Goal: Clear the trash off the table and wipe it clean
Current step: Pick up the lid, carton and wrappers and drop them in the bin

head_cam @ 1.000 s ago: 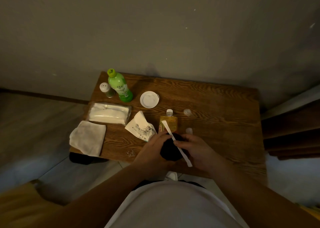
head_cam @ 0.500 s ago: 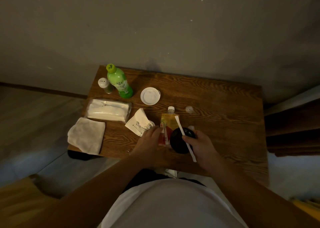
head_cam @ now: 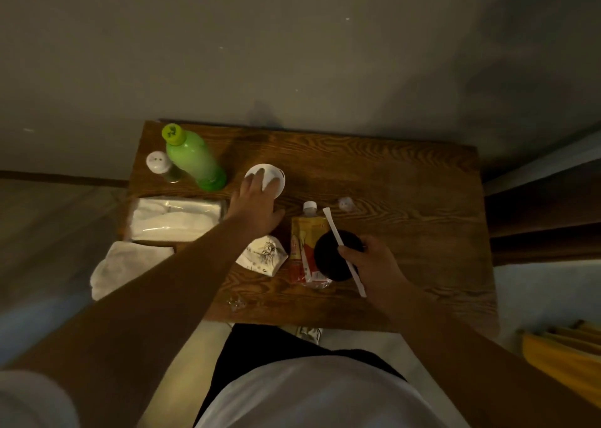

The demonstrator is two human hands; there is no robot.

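My left hand (head_cam: 255,205) reaches across the wooden table (head_cam: 406,193) with its fingertips resting on a white round lid (head_cam: 272,178); the fingers are spread. My right hand (head_cam: 374,265) grips a dark cup (head_cam: 331,255) together with a white wrapped straw (head_cam: 343,249) lying across its mouth. A yellow drink pouch (head_cam: 304,245) with a white cap lies just left of the cup. A crumpled printed paper (head_cam: 263,255) sits under my left forearm. Small clear plastic scraps (head_cam: 345,204) lie near the pouch, and another clear scrap (head_cam: 236,302) lies at the front edge.
A green bottle (head_cam: 195,157) and a small shaker (head_cam: 162,167) stand at the back left. A tissue pack (head_cam: 175,219) and a white cloth (head_cam: 126,271) lie on the left side, the cloth overhanging the edge. A wall rises behind the table.
My left hand has left the cup and pouch area and moved far forward onto the white lid. My right hand keeps hold of the dark cup and straw.
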